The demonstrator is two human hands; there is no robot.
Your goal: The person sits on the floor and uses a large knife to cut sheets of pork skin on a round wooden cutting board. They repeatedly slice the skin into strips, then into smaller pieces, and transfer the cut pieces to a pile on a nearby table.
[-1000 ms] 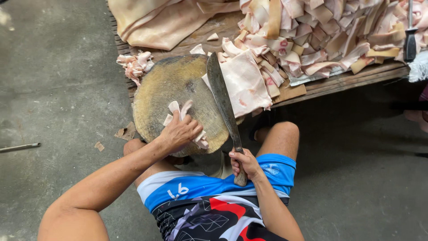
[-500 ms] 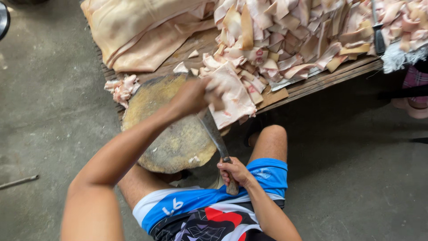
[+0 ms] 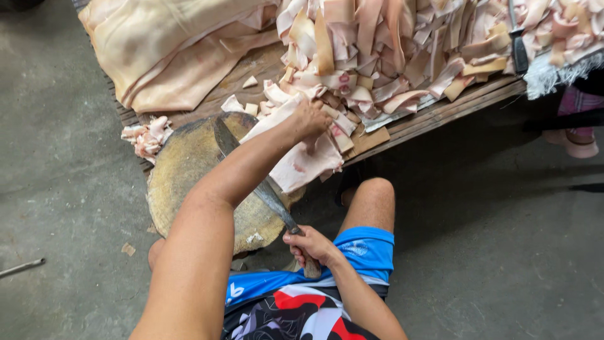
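We see the left hand (image 3: 309, 118) closed on a pale slab of pork skin (image 3: 302, 160) at the pile's edge — the slab hangs just below the grip, over the round chopping block (image 3: 189, 170). The right hand (image 3: 311, 245) grips the long knife (image 3: 255, 182) by its handle — blade lying across the block, beneath the left forearm.

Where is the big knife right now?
The knife lies slantwise across the round chopping block, its handle gripped in the right hand, passing under the left arm that reaches toward the meat pile.
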